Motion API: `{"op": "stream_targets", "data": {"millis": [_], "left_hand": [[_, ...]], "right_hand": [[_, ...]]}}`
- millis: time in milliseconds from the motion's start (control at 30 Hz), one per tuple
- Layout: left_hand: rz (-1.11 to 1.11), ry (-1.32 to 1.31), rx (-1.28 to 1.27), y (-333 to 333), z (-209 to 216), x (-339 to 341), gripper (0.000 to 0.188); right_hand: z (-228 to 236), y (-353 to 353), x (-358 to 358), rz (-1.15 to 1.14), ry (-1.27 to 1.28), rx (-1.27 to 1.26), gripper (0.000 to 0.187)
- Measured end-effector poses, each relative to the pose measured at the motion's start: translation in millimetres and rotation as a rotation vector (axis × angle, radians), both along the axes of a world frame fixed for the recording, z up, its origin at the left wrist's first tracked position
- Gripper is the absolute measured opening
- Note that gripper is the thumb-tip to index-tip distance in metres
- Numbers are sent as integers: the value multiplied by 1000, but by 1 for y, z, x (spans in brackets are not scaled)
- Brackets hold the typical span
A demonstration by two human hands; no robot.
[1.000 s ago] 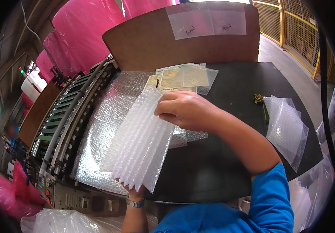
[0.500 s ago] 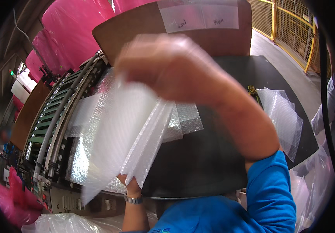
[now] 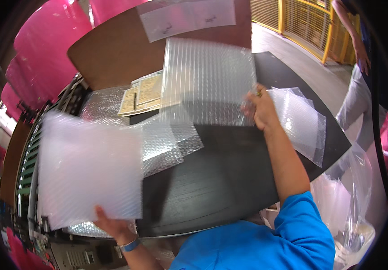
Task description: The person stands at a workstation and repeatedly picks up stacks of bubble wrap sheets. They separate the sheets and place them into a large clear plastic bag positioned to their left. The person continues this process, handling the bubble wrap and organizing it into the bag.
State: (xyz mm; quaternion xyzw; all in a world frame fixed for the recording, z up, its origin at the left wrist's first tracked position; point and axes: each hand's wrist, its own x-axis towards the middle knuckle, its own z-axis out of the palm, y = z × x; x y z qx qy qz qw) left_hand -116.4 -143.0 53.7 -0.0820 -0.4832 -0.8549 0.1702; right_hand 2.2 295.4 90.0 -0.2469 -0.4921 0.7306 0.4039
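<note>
My left hand (image 3: pixel 112 225) is closed on the lower edge of a bubble wrap bag (image 3: pixel 90 171), a whitish, milky rectangle held up at the left. At the far middle, my right hand (image 3: pixel 263 110) pinches the right edge of a second, clearer bubble wrap sheet (image 3: pixel 209 81), raised above the black table (image 3: pixel 216 175). Between the two lie several overlapping bubble wrap pieces (image 3: pixel 160 148), partly covered by the left bag. On the table's right side rests a loose pile of bubble wrap bags (image 3: pixel 297 121).
Printed papers (image 3: pixel 142 94) with a pen lie at the back. Behind them rises a brown board (image 3: pixel 108 58) bearing clear sleeves. A roller conveyor (image 3: pixel 26 168) runs along the left. Large clear plastic bags (image 3: pixel 338 202) hang low right. A person (image 3: pixel 360 85) stands near the yellow mesh fence (image 3: pixel 306 27).
My right hand swung from the upper middle to the right, carrying a sheet. The two bubble wrap pieces are now apart, one in each hand. My left hand moved left and the view shifted.
</note>
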Motion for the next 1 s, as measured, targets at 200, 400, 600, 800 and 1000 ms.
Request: {"op": "stream_targets", "data": {"millis": [200, 400, 600, 800, 1000], "left_hand": [[-415, -191, 236, 4, 47, 26, 63], [-883, -342, 105, 62, 11, 41, 68], [-1053, -223, -414, 136, -7, 89, 75], [-1359, 2, -481, 180, 12, 136, 83], [-1690, 471, -475, 235, 35, 144, 81]], "right_hand": [[-75, 1, 37, 23, -668, 584, 54], [-21, -62, 84, 560, -70, 298, 105], [-30, -97, 132, 780, 157, 35, 119], [-23, -94, 223, 122, -277, 170, 95], [-9, -86, 349, -387, -83, 183, 76]]}}
